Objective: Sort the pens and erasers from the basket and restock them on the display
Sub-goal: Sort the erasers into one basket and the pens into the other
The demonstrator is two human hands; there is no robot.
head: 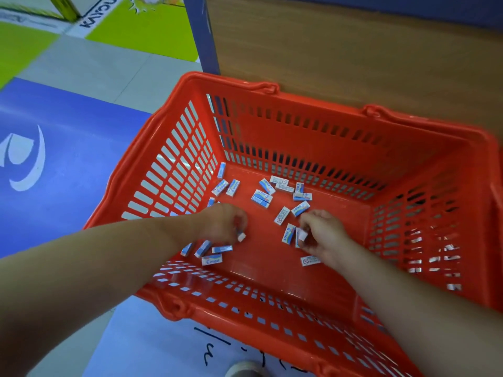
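Left hand [223, 224] pinches one eraser [241, 237] in curled fingers, mid-frame inside the orange basket [299, 95]. Right hand [325, 235] pinches another eraser [302, 236], centre-right.

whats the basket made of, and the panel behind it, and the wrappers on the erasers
Basket: moulded plastic, orange, slightly glossy; slotted walls and soft sheen on the rim.
Panel: wood or wood-look laminate, matt; brown grain lines, can't tell which.
Erasers: likely printed paper sleeves, white and blue with lettering; white ends showing.
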